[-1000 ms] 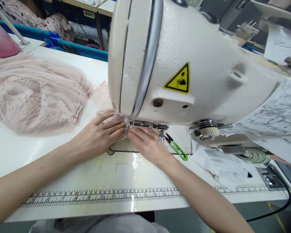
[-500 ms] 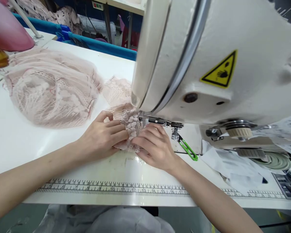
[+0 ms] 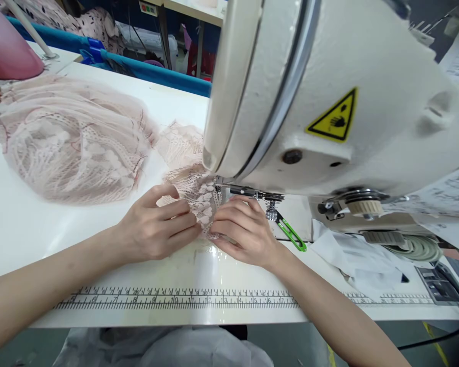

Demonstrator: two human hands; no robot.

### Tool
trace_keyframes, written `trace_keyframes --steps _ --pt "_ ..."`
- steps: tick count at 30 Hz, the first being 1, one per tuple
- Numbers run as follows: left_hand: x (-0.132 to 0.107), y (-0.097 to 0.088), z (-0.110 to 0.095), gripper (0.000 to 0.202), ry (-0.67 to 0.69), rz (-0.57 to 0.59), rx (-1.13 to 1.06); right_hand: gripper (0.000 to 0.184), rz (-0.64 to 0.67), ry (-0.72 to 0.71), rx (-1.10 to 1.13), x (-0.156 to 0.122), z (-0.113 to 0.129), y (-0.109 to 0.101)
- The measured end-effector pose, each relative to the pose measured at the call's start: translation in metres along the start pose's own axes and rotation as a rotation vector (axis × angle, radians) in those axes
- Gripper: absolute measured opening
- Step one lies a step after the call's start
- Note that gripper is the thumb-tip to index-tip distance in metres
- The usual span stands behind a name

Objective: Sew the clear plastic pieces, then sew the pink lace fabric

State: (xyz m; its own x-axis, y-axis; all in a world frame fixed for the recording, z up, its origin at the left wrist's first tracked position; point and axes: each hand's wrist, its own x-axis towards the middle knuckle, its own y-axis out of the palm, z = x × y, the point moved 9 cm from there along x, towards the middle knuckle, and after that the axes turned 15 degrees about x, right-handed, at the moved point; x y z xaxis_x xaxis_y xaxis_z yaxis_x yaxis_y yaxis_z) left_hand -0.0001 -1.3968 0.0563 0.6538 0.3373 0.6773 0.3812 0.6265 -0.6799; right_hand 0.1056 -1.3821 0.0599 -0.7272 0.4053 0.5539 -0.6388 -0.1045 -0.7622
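A strip of pale pink lace point(image 3: 199, 191) lies under the needle end of the white sewing machine point(image 3: 275, 92). My left hand point(image 3: 156, 227) is closed at the lace's left near edge, fingers curled and thumb tucked out of sight. Opposite it, my right hand point(image 3: 245, 229) pinches the lace's right near edge between thumb and fingers, just in front of the presser foot area. The foot and needle are mostly hidden by the machine head. More lace point(image 3: 181, 142) continues behind the strip, beside a large bundle of pink mesh and lace point(image 3: 72, 142).
Right of my hand lies a green-handled tool point(image 3: 291, 232), with white paper point(image 3: 361, 257) farther right. A ruler tape point(image 3: 168, 299) runs along the table's front edge. A pink cone-shaped object point(image 3: 9, 43) stands at far left. Blue cloth edging point(image 3: 153, 74) borders the back.
My left hand has shifted slightly left, its fingers a little looser over the lace. The right hand keeps its pinch close to the same place. The whole view has turned slightly to the right.
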Motion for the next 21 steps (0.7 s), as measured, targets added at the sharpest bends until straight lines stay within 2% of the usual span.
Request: trace_keyframes --steps 4,11,13,17,21 --pt "-0.003 0.005 0.002 0.017 0.011 0.022 -0.025 0.008 -0.004 -0.028 0.017 0.0 0.002 -0.001" --pt "-0.004 0.015 0.011 0.011 -0.012 0.098 -0.082 0.009 -0.034 -0.028 0.047 0.002 0.002 -0.006" --pt "-0.001 0.015 0.012 0.01 -0.011 0.087 -0.125 0.009 -0.029 -0.035 0.057 0.002 0.002 -0.007" --pt "0.002 0.006 0.012 0.004 -0.004 -0.012 -0.158 0.006 -0.034 -0.051 0.092 0.001 0.003 -0.008" --pt "0.003 0.01 0.013 0.009 -0.026 0.07 -0.169 0.008 -0.029 -0.058 0.081 0.002 0.005 -0.008"
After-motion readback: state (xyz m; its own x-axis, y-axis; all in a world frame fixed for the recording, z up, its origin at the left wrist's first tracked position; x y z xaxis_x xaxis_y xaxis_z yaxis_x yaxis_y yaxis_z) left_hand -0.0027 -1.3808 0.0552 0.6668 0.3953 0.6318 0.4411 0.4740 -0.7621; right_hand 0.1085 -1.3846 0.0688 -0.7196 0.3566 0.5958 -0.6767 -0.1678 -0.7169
